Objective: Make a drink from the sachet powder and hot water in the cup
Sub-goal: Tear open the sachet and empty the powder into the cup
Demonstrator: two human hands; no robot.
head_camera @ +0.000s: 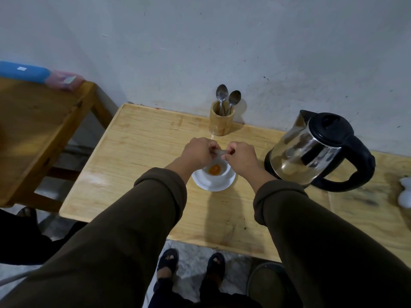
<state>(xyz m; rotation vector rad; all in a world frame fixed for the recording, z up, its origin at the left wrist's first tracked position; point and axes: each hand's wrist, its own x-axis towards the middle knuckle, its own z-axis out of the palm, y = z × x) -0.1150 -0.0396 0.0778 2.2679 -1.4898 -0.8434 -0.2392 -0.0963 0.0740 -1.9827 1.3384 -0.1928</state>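
Observation:
A white cup (223, 172) stands on a white saucer (211, 185) in the middle of the wooden table (138, 147). Orange powder (214, 169) lies heaped in the bottom of the cup. My left hand (196, 152) and my right hand (240, 156) are both above the cup, pinching the two ends of a small sachet (220, 152) held between them. Most of the sachet is hidden by my fingers. A steel kettle (311, 152) with a black lid and handle stands to the right of the cup.
A bamboo holder (221, 123) with two spoons (226, 96) stands at the back by the wall. A second wooden table (40, 125) on the left carries a blue and pink object (33, 72). A white object (404, 192) lies at the right edge. My feet (191, 267) are below.

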